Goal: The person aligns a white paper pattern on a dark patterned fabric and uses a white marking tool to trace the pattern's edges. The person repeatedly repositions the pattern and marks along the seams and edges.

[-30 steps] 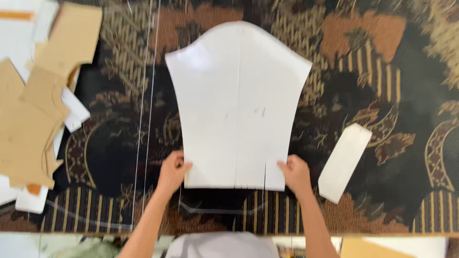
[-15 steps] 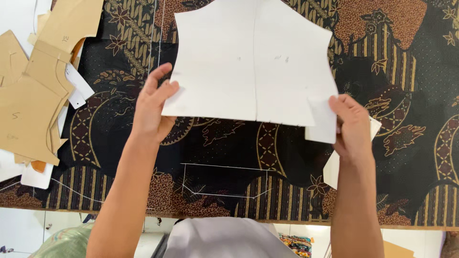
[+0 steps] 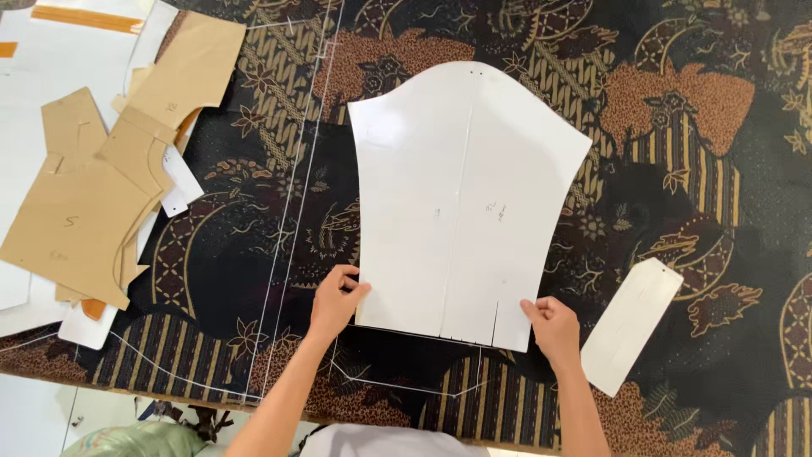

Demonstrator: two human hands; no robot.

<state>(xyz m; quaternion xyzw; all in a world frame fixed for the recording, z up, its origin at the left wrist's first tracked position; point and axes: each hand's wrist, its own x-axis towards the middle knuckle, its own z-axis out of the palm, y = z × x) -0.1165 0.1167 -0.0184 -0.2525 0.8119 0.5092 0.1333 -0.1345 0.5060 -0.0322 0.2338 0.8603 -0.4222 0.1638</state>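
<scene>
The white paper pattern [image 3: 461, 203] lay flat at frame centre on the dark patterned cloth [image 3: 677, 169]. The left hand [image 3: 336, 300] and right hand [image 3: 554, 326] pinched its 2 lower corners; keeping it taut and square seemed wise.

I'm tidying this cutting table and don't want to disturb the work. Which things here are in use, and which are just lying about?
In use:
- white paper pattern piece, held at its bottom corners by the left hand and right hand
- dark patterned fabric beneath it, with chalk lines

Lying about:
- small white strip to the right
- pile of brown card patterns at the left
</scene>
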